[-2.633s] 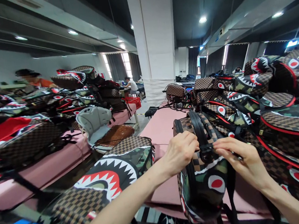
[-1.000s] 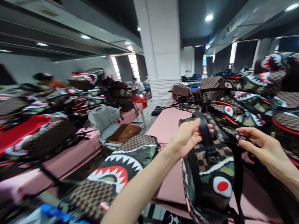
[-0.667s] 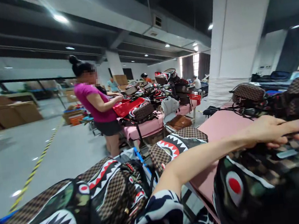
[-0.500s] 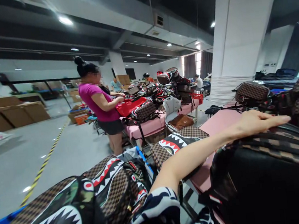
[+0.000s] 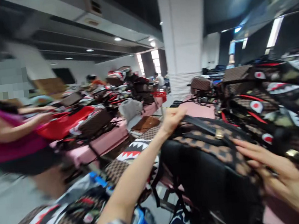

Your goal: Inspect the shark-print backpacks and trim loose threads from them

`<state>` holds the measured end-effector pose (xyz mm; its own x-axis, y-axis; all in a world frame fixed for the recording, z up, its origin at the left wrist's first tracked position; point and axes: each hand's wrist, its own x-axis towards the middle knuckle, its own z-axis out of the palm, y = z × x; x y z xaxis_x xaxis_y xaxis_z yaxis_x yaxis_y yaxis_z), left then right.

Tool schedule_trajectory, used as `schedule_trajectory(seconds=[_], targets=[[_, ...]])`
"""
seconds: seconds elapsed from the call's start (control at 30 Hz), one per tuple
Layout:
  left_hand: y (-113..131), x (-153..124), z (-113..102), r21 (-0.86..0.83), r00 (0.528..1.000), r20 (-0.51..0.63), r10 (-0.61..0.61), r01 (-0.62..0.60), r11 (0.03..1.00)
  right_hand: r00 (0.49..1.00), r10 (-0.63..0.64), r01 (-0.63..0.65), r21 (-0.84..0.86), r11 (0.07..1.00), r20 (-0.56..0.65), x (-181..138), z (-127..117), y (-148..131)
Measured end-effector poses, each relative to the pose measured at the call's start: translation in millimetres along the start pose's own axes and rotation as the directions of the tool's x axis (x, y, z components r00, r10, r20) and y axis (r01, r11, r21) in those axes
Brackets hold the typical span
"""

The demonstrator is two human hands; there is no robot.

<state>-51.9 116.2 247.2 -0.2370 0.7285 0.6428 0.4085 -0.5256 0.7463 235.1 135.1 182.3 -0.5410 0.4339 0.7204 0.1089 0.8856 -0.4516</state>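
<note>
A backpack (image 5: 210, 162) with brown check fabric and a black back panel lies in front of me, at the near end of a pink table (image 5: 200, 109). My left hand (image 5: 173, 118) is closed on its black top strap at the far end. My right hand (image 5: 267, 165) rests flat on the backpack's right side, fingers stretched out. The picture is smeared by motion.
More shark-mouth backpacks (image 5: 276, 95) are heaped on the right of the pink table. Another one (image 5: 135, 152) stands left of it, others lie at lower left. A person in a pink top (image 5: 10, 141) stands at the left by a second pink table (image 5: 107, 141). A white pillar (image 5: 183, 37) rises behind.
The view has swung back to the right. My left hand went from lying flat on the backpack to gripping its strap, and my right hand has come into view on the backpack's side.
</note>
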Motion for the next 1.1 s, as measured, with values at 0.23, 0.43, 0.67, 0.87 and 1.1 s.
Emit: schedule_trajectory(seconds=[0.23,0.43,0.67,0.87,1.1], targets=[[-2.9,-23.9,-42.3,-0.038,0.986,-0.16,-0.034,0.029,0.999,0.998,-0.048,0.051,0.088,0.995,-0.037,-4.5,3.3,-5.9],[-3.8,-38.8,-48.6,-0.064,0.984,-0.176,-0.038,0.027,0.998,0.995,-0.099,0.1,0.113,0.989,-0.015,-3.1,3.6,-10.1],[3.9,-43.9,-47.4,-0.037,0.984,-0.175,-0.032,0.026,0.999,0.997,-0.061,0.065,0.08,0.995,-0.044,-1.3,1.1,-23.1],[12.2,-45.2,-40.8,-0.002,0.985,-0.172,-0.028,0.028,1.0,0.985,0.159,-0.172,-0.275,0.946,-0.069,4.2,-11.0,-41.9],[8.3,-45.3,-42.5,-0.008,0.983,-0.185,-0.011,0.01,1.0,0.996,0.027,-0.05,-0.291,0.955,-0.082,1.7,-9.6,-53.9]])
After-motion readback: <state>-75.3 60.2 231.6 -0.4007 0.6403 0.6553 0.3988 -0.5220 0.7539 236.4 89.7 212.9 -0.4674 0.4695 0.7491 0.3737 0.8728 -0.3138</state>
